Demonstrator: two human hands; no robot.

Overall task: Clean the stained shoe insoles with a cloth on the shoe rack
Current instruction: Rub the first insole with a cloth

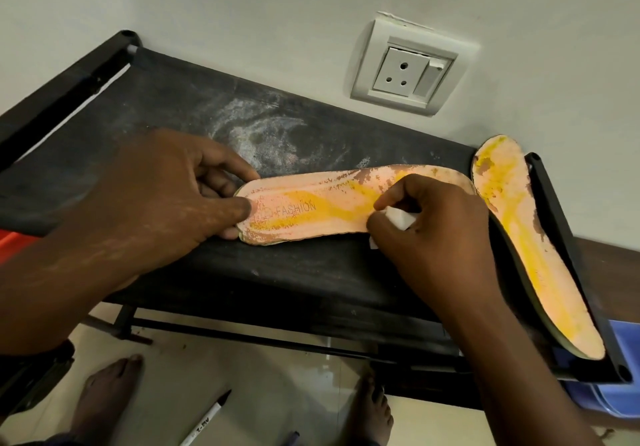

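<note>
Lying flat on the dusty black fabric shelf of the metal shoe rack (242,109), the peach-coloured foam insole printed "FASHION" (332,208) had its long axis running from 9 o'clock to 2 o'clock, heel end at 9 o'clock. The left hand (180,199) held that heel end, thumb pressed on top and fingers curled at the edges. The right hand (426,227) gripped a small folded white cloth (401,218) against the mid-section and was the nearer hand to the stain. A grainy yellow band extended from the cloth toward 9 o'clock, so the wiping stroke probably had to follow the long axis. The top skin was worn and flaking at the margins. A second, similarly stained peach insole (519,237) lay at 3 to 5 o'clock along the rack's right rail.
</note>
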